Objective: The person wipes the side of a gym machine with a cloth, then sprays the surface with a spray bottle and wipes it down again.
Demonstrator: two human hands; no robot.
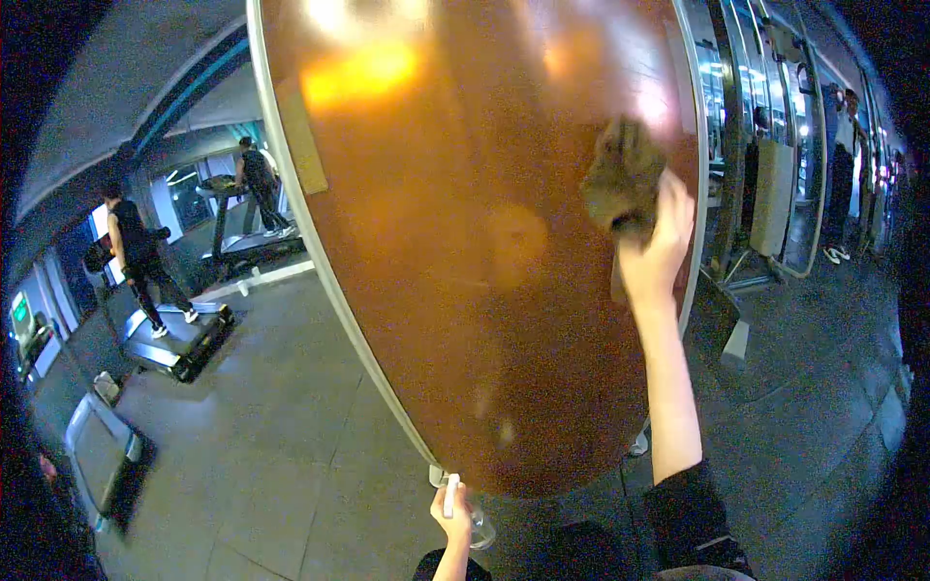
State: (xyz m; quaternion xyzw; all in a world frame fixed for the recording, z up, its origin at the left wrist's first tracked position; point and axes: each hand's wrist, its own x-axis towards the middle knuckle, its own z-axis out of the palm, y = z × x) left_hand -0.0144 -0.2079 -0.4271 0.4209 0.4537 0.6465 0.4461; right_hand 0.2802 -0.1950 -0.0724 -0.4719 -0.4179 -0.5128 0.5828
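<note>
Cloth (625, 174), dark, crumpled: lay against the upper right of a glossy brown panel (417, 310). Right hand (661, 237), blurred: gripped the cloth's lower edge. Left hand (451, 515): curled around a clear bottle (482, 531) with white top, near the panel's foot. Beyond, left: treadmill (179, 347), one person (134, 237) aboard.

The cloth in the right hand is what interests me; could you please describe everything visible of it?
The cloth is brownish-grey, soft-looking and bunched into a crumpled wad, its details blurred. The right hand grips it from its lower right, and it appears pressed against the shiny brown board, toward the right edge. Whether it is damp cannot be told.
</note>
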